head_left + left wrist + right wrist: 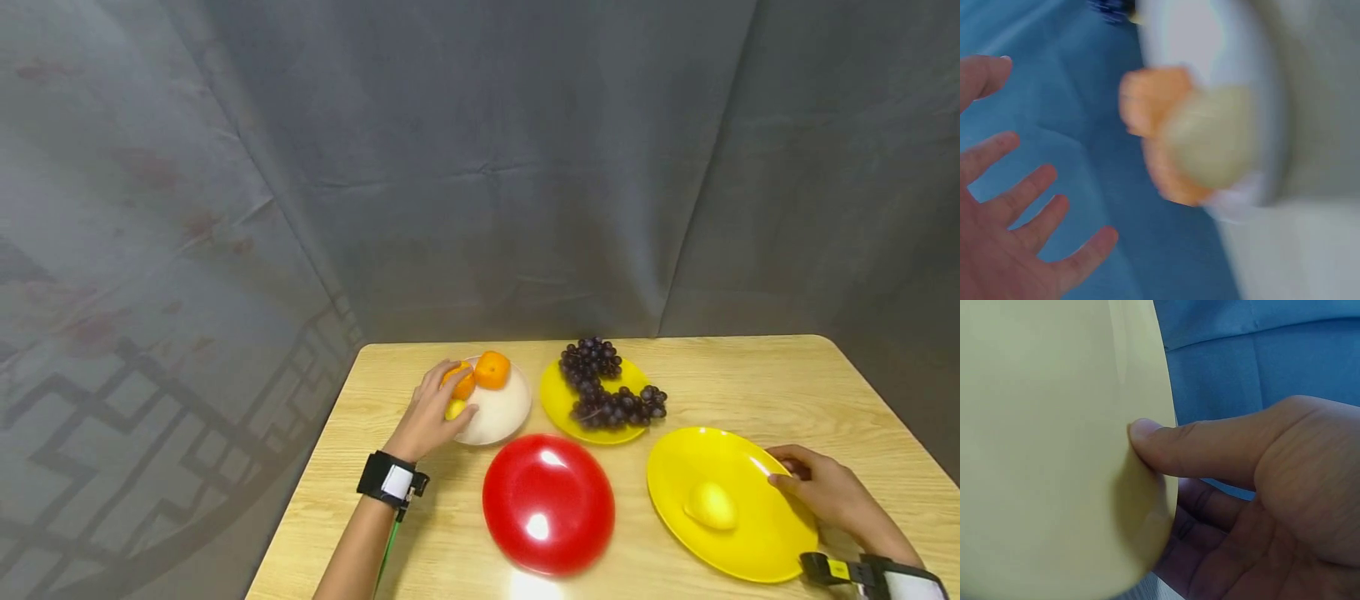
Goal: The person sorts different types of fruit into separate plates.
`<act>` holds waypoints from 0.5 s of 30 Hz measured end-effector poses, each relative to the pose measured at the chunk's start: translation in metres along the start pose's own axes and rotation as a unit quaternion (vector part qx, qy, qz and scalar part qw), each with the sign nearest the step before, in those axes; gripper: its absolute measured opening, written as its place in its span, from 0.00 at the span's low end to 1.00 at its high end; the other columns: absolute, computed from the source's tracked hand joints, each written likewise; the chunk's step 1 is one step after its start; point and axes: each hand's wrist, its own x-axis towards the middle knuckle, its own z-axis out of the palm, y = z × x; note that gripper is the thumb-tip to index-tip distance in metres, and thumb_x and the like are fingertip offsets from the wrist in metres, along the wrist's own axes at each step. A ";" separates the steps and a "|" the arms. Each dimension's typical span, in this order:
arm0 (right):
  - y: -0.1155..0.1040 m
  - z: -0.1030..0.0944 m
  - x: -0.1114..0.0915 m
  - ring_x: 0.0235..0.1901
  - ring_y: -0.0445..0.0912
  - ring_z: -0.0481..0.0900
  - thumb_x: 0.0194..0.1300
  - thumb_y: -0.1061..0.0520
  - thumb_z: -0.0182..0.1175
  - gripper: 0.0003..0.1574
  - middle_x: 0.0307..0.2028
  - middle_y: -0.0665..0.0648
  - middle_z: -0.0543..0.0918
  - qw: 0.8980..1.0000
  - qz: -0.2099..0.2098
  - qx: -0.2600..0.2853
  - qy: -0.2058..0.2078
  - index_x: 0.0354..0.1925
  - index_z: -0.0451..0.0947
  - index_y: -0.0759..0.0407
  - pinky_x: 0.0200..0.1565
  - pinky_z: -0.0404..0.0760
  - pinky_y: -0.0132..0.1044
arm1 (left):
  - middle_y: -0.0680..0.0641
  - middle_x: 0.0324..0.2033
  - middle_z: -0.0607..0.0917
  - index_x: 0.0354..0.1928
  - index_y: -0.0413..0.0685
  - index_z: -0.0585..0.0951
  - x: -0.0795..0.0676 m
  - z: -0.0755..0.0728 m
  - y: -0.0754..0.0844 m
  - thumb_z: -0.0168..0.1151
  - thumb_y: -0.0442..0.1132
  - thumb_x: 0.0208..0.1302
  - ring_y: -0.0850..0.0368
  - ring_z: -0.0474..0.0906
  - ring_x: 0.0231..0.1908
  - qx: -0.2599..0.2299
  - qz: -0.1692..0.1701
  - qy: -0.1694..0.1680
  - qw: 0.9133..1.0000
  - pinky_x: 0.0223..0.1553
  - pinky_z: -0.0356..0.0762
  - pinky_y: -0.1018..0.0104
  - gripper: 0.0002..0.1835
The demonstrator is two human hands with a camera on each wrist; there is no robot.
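Right hand pinched the right rim of the large yellow plate, thumb on top and fingers beneath — a grip probably chosen to steady it, with the lemon resting well inside the rim. Left hand, fingers spread and clasping nothing, hovered at the white plate, near two mandarins and a yellow fruit; the spread seemed suited to rounded fruit. Contact there could not be confirmed. Black grapes lay on the small yellow plate, overhanging its right rim. The red plate sat close to all three plates — only narrow gaps. Wider room showed on the bench behind the large yellow plate, toward the far right corner.
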 end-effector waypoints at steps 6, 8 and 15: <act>0.002 0.001 0.003 0.38 0.56 0.73 0.63 0.45 0.63 0.39 0.44 0.71 0.78 1.000 0.013 0.010 -0.016 0.57 0.68 0.76 0.39 0.77 0.51 | 0.38 0.65 0.67 0.64 0.51 0.74 -0.032 0.029 -0.024 0.66 0.49 0.60 0.44 0.59 0.65 -0.020 -0.057 -0.011 0.998 0.57 0.67 0.38 0.29; 0.004 0.002 0.002 0.39 0.55 0.73 0.63 0.45 0.63 0.39 0.45 0.71 0.78 0.999 0.021 0.015 -0.026 0.58 0.68 0.76 0.39 0.77 0.50 | 0.39 0.65 0.67 0.65 0.52 0.74 -0.038 0.036 -0.025 0.66 0.48 0.61 0.44 0.60 0.64 -0.035 -0.066 -0.015 0.997 0.57 0.66 0.39 0.30; 0.006 0.002 0.003 0.40 0.57 0.74 0.63 0.44 0.62 0.41 0.46 0.73 0.77 0.999 0.020 0.015 -0.029 0.58 0.67 0.77 0.40 0.78 0.54 | 0.40 0.62 0.69 0.61 0.51 0.77 -0.042 0.043 -0.027 0.67 0.47 0.59 0.47 0.69 0.56 -0.033 -0.072 -0.003 0.997 0.55 0.68 0.44 0.27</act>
